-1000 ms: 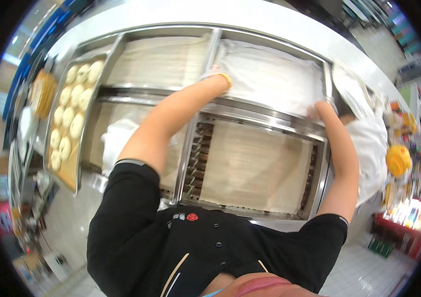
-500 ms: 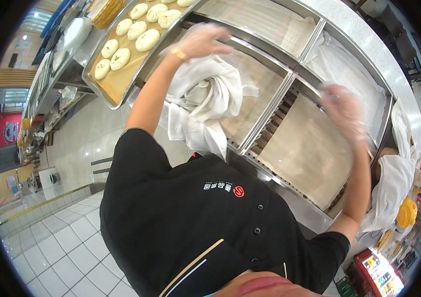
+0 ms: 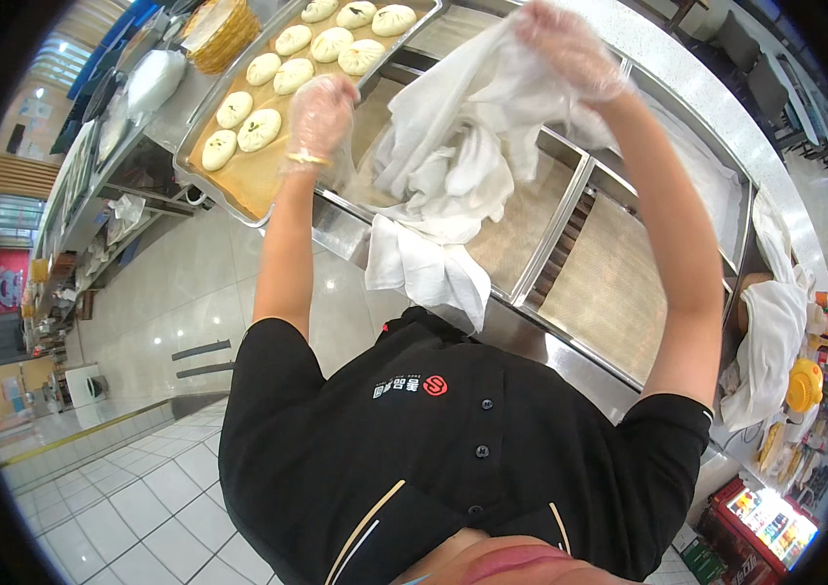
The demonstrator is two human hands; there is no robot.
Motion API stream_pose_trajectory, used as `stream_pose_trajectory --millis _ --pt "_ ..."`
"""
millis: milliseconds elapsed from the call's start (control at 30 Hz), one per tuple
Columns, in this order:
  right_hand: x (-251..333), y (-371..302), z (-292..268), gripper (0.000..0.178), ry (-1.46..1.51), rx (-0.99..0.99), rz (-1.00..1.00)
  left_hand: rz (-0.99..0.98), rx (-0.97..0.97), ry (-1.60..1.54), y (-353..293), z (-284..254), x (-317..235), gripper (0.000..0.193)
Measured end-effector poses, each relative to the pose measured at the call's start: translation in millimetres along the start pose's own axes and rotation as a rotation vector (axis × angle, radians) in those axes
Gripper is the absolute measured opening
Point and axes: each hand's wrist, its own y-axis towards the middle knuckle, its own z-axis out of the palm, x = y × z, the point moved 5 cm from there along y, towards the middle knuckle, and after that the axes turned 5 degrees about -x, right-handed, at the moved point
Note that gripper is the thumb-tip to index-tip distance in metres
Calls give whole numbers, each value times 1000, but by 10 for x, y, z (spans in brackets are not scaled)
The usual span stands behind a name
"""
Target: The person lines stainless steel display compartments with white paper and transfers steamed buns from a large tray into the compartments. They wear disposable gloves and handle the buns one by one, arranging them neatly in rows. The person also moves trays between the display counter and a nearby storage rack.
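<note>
Both my hands wear clear plastic gloves. My right hand (image 3: 570, 54) is raised over the far side of the counter, its fingers closed on a white cloth (image 3: 462, 171). That cloth stretches up to the hand, while its bunched middle lies over a metal steamer compartment (image 3: 536, 210) and one end hangs over the front edge. With fingers curled in, my left hand (image 3: 323, 117) is at the near edge of a baking tray (image 3: 183, 161); what it holds, if anything, is hidden. Several pale pleated buns (image 3: 332, 45) rest on brown paper in that tray.
Right of the cloth is another compartment with a beige liner (image 3: 604, 283). A second white cloth (image 3: 770, 361) lies at the far right, near a yellow round object (image 3: 804, 384). A wicker basket (image 3: 219, 34) and a plastic bag (image 3: 154, 83) are beyond the tray.
My right hand has moved left and away from me and taken hold of the white cloth, lifting part of it. My left hand has come off the cloth toward the tray.
</note>
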Motion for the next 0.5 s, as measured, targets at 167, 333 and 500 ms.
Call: stream_pose_trajectory --millis 167,333,500 --pt "1425 186 -209 12 -583 -269 -413 48 70 -894 341 -508 -673 60" --pt "2276 -131 -567 19 -585 -400 -261 -146 -695 -735 456 -701 -2046 46" --pt "2142 -107 -1152 19 -677 -387 -431 457 -527 -263 158 -418 -2016 67"
